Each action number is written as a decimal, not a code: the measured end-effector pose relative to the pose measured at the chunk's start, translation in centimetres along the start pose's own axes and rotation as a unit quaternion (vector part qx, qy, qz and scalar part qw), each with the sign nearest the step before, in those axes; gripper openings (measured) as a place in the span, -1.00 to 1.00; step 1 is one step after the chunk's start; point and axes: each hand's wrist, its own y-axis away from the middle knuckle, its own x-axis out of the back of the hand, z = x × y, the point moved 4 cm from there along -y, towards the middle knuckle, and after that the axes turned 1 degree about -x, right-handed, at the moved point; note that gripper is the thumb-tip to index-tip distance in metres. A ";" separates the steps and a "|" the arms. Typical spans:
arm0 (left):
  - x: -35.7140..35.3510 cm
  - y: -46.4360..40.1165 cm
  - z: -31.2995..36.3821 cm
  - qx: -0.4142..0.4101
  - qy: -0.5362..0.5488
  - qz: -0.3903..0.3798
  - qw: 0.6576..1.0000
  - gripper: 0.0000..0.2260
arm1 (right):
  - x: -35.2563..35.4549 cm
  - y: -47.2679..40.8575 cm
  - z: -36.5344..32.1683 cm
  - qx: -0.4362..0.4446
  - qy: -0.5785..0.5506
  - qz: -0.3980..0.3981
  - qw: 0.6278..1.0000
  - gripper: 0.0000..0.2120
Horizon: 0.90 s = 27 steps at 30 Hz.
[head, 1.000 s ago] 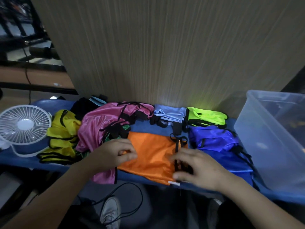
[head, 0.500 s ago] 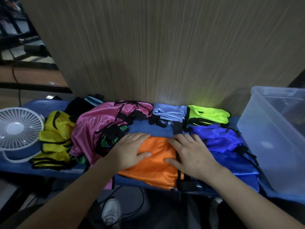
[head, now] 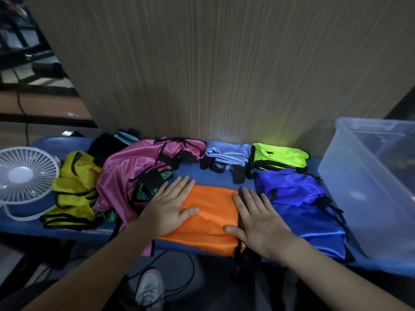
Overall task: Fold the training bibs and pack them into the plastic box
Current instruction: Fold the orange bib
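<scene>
An orange bib [head: 210,216] lies folded at the front of the blue bench [head: 67,145]. My left hand [head: 170,208] presses flat on its left edge, fingers straight. My right hand [head: 260,218] presses flat on its right edge, over the black trim. Around it lie a dark blue bib [head: 301,203], a neon green bib [head: 278,157], a light blue bib [head: 226,154], a crumpled pink bib [head: 128,173] and a yellow bib [head: 74,187]. The clear plastic box [head: 368,182] stands at the right end.
A white desk fan [head: 22,176] stands at the left end of the bench. A wood-grain wall panel [head: 213,70] rises right behind the bibs. Below the bench's front edge are black cables and a white shoe [head: 149,288].
Both hands went from handling the orange bib's edges and black strap to lying flat on it, then slid slightly apart toward its two sides.
</scene>
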 end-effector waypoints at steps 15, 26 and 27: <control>3.8 0.3 -2.2 0.158 0.161 -0.020 0.974 -0.28 | 1.3 0.2 -1.3 -0.085 0.034 -0.008 0.996 -0.10; 3.6 0.3 -1.3 0.154 0.187 -0.078 0.967 -0.53 | 3.8 -3.0 -0.1 -0.059 -0.132 0.006 0.989 -0.42; 3.7 0.1 -1.1 0.151 0.195 -0.074 0.966 -0.55 | 4.0 -3.3 -0.1 -0.062 -0.142 0.003 0.988 -0.50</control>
